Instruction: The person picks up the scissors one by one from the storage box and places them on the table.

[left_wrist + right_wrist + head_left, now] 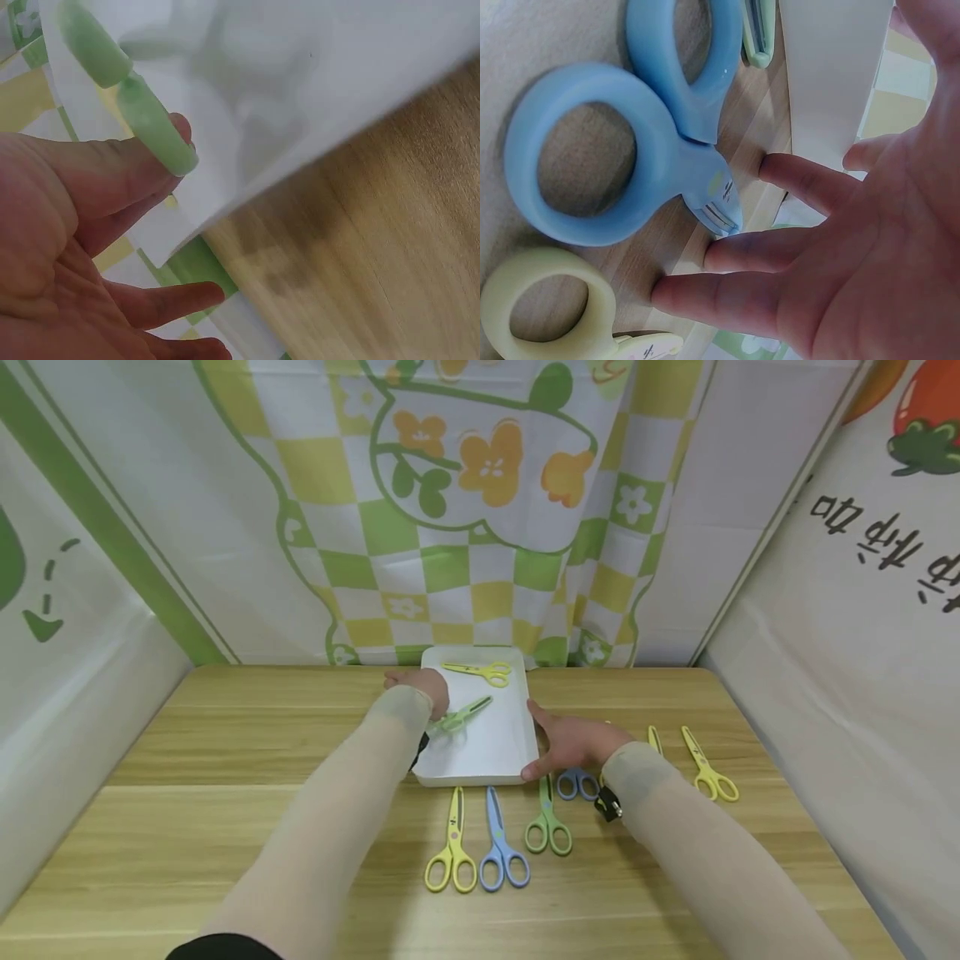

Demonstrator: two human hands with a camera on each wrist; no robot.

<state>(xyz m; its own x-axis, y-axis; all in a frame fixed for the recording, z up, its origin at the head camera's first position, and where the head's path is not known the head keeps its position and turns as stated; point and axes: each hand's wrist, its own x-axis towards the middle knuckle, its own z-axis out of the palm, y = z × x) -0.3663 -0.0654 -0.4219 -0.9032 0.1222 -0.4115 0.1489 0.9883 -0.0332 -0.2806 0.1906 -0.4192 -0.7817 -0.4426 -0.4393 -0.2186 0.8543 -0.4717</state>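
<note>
My left hand (431, 689) pinches the handle of light green scissors (468, 712) between thumb and finger, over a white tray (495, 760). In the left wrist view, the handle loops (154, 124) show at the fingertips, while the other fingers stretch out. Yellow scissors (472, 670) lie in the far part of the tray. My right hand (573, 741) is at the tray's right side, fingers spread. Beneath it are blue scissors (667, 169), partly hidden in the head view, with pale yellow scissors (600, 300) beside them; that hand grips neither pair.
In front of the tray lie yellow scissors (453, 839), blue scissors (497, 835) and green scissors (547, 818) on the wooden table (285, 718). To the right are yellow scissors (703, 767) and another yellow blade (655, 739) partly behind my arm. A patterned curtain (450, 560) hangs behind.
</note>
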